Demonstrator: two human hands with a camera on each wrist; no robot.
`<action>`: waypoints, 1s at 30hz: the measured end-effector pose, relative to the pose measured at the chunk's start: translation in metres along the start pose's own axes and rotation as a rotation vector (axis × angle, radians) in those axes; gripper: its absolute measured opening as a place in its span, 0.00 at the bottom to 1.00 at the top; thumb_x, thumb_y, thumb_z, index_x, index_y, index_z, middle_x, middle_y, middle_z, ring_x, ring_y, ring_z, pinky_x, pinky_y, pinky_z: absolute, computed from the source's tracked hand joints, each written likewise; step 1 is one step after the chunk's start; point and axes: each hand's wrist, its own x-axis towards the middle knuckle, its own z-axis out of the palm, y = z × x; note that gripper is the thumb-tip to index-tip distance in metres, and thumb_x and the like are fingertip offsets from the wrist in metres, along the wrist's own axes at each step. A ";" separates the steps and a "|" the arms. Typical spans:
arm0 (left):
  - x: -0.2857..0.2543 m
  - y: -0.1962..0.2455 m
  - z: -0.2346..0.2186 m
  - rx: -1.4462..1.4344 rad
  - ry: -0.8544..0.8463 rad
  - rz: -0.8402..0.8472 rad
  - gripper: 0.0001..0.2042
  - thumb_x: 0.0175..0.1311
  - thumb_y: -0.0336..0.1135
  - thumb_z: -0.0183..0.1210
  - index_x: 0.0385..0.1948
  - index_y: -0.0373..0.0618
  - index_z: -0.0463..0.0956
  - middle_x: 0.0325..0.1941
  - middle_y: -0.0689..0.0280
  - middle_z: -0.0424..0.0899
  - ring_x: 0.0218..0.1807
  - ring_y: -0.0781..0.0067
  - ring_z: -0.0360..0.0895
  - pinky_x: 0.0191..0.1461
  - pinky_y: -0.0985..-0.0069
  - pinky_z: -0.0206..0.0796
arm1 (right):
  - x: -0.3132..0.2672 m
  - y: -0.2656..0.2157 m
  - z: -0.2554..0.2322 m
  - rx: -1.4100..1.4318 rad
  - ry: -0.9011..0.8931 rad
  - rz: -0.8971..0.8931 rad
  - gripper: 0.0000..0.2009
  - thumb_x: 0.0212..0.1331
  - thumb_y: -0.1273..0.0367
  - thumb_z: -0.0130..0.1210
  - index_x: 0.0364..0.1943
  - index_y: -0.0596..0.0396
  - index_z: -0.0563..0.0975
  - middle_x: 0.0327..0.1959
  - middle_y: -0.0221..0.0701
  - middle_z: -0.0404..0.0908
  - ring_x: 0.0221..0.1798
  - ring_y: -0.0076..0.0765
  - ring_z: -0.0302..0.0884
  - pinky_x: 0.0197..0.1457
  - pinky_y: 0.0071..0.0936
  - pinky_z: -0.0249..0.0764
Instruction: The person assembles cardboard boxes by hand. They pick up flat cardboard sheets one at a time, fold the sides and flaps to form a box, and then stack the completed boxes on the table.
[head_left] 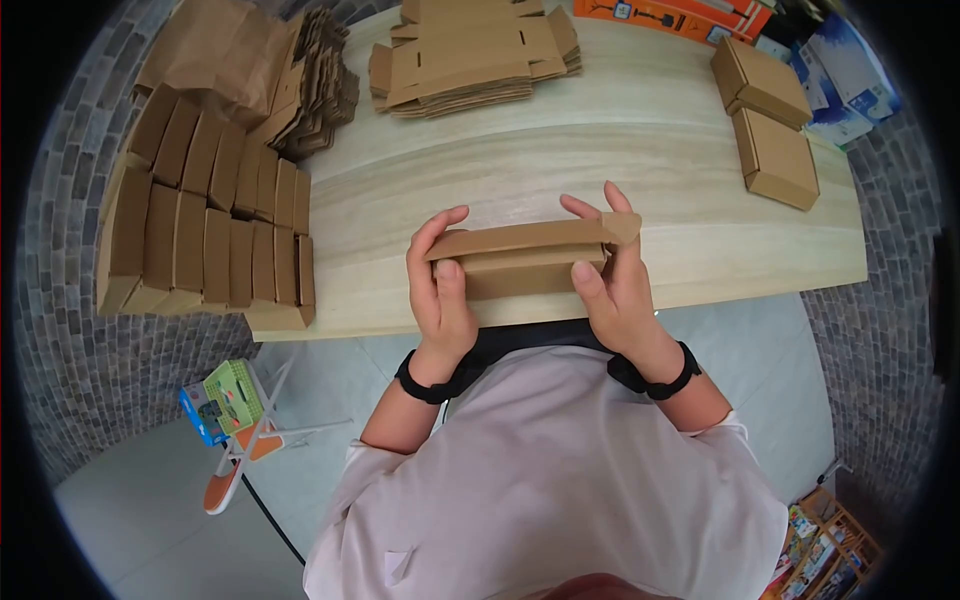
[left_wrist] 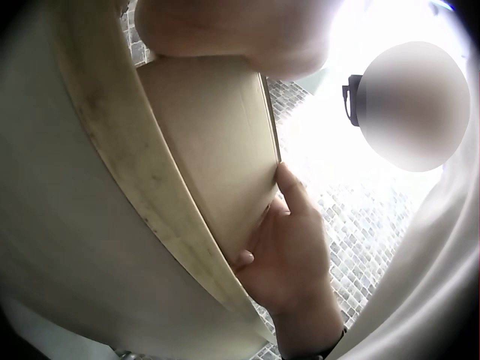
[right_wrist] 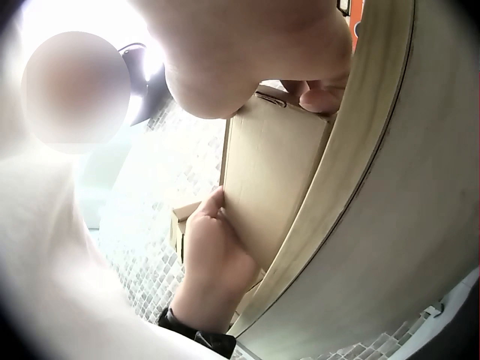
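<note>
A brown cardboard box (head_left: 520, 280) is held between both hands close to the table's front edge. Its lid (head_left: 520, 238) sits slightly raised over the near side, and a small flap (head_left: 622, 229) juts out at the right corner. My left hand (head_left: 440, 290) grips the left end, thumb on the near face and fingers along the far side. At the other end my right hand (head_left: 622, 300) holds it with the thumb likewise in front. Both wrist views show the near face of the box (right_wrist: 270, 172) as a plain panel standing over the table edge. The inside is hidden.
Rows of upright folded boxes (head_left: 190, 245) fill the table's left side. Flat cardboard blanks (head_left: 460, 65) are piled at the back, with more blanks (head_left: 315, 85) beside a paper bag (head_left: 215, 55). Two closed boxes (head_left: 775, 160) lie at the right, near blue-and-white packages (head_left: 845, 80).
</note>
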 end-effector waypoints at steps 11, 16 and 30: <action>-0.005 -0.015 -0.006 0.096 0.049 0.186 0.20 0.79 0.47 0.44 0.55 0.38 0.69 0.58 0.51 0.78 0.60 0.59 0.74 0.65 0.65 0.64 | -0.006 0.009 -0.026 0.098 0.089 -0.036 0.15 0.71 0.66 0.55 0.55 0.60 0.76 0.58 0.41 0.80 0.49 0.28 0.81 0.39 0.20 0.81; -0.009 -0.014 -0.004 0.111 0.046 0.232 0.21 0.78 0.49 0.46 0.56 0.38 0.67 0.58 0.50 0.76 0.58 0.59 0.74 0.62 0.66 0.67 | -0.008 0.015 -0.023 0.077 0.114 -0.129 0.13 0.70 0.66 0.56 0.48 0.63 0.73 0.55 0.45 0.83 0.53 0.32 0.82 0.48 0.25 0.81; -0.017 -0.026 -0.003 0.123 0.060 0.421 0.23 0.77 0.48 0.47 0.62 0.41 0.55 0.57 0.44 0.75 0.47 0.63 0.75 0.52 0.68 0.70 | 0.007 -0.022 -0.034 0.466 -0.031 0.297 0.13 0.72 0.64 0.55 0.32 0.57 0.71 0.55 0.54 0.81 0.53 0.25 0.79 0.41 0.17 0.72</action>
